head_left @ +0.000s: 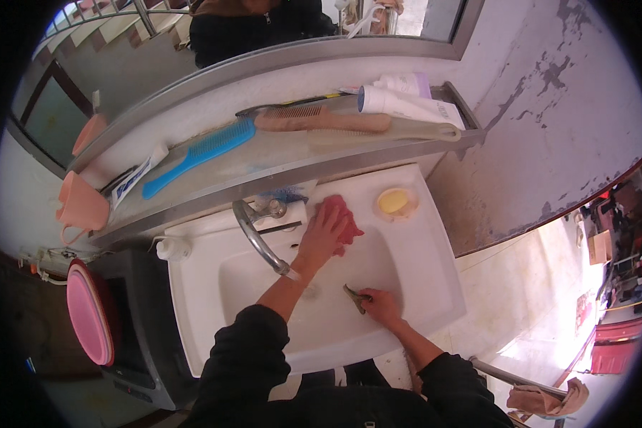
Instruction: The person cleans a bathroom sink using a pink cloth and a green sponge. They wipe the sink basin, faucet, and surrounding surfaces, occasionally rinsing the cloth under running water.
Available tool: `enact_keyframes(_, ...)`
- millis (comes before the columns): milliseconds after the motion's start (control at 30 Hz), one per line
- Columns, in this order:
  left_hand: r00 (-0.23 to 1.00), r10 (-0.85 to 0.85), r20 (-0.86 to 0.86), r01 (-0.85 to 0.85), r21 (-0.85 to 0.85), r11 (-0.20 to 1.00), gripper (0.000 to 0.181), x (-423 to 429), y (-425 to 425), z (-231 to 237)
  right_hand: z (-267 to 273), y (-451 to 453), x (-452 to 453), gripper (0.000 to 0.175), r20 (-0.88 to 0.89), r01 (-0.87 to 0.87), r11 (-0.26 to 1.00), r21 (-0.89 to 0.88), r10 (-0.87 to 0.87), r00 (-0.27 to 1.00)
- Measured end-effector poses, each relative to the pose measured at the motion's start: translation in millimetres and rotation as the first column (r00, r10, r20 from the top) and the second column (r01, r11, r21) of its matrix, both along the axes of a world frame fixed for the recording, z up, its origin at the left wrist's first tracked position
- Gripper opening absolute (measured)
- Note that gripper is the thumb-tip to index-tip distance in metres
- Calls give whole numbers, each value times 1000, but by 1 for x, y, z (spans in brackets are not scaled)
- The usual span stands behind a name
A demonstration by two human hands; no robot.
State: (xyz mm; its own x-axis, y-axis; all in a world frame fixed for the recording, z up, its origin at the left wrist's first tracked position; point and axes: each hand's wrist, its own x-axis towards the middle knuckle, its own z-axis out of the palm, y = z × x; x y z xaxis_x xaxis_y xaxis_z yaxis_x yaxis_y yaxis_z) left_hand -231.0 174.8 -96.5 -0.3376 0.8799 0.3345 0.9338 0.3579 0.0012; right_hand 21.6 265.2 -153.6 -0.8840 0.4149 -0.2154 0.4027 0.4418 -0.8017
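My left hand (323,232) presses a crumpled red cloth (348,224) against the back rim of the white washbasin (321,358), just right of the chrome faucet (259,241). The faucet's spout end is over my left wrist. Inside the bowl, towards the right, my right hand (380,307) grips a small dark greenish object (356,298), whose exact kind I cannot tell. A yellow bar of soap (393,201) rests at the basin's back right corner. A small white bottle (172,250) stands at the back left corner.
Above the basin, a shelf (299,174) holds a blue comb (198,152), a brown comb (321,120), white tubes (406,104) and a pink cup (83,203). A mirror is behind it. Pink basins (90,315) stand at left; a brown cloth (548,398) hangs on a rail at lower right.
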Motion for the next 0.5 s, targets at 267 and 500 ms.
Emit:
enact_keyframes(267, 884, 383, 268, -351, -161, 923, 42, 36, -103, -9, 4, -8, 2, 24, 19, -181, 980, 82, 180, 984)
enact_keyframes(500, 683, 321, 657, -687, 427, 588, 49, 48, -129, 28, 20, -24, -10, 22, 189, -179, 959, -220, 222, 956)
